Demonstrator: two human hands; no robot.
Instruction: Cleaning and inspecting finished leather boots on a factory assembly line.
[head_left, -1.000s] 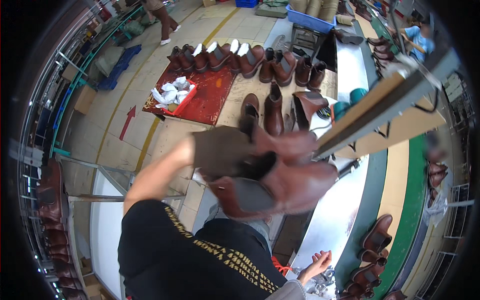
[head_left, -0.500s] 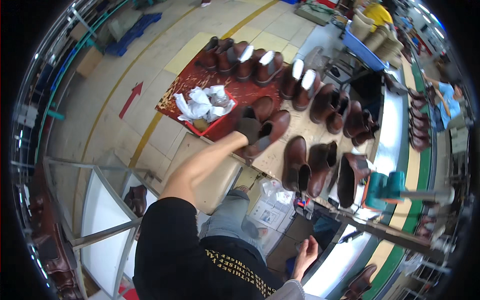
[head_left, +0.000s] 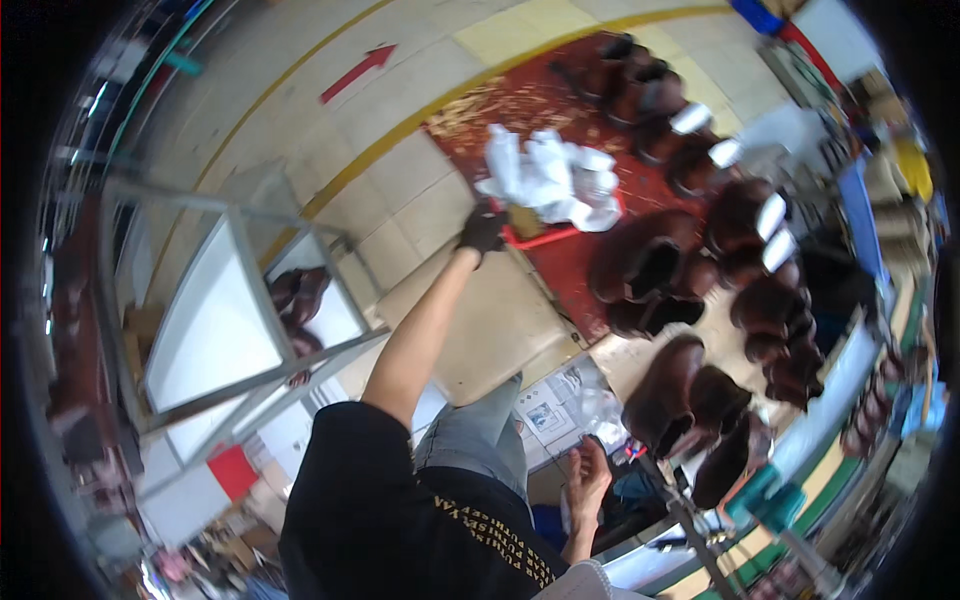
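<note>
My left hand, in a dark glove, reaches to the near left corner of a red tray. Its fingers are blurred against the tray, so their grip is unclear. White crumpled cloths or paper fill the tray, with a brownish piece at its near corner. Low by the bench, my right hand hangs bare, fingers loosely bent and holding nothing visible. Right of the tray lies a pair of dark brown ankle boots; more brown boots lie nearer the bench edge.
Boots with white stuffing line the far side of the red board. A padded stool stands before me, a metal-framed rack at left. On the right are a teal machine part and a conveyor bearing boots.
My left hand has left the pair of boots and moved left to the tray's corner. The boots now lie free on the board. My view has turned left.
</note>
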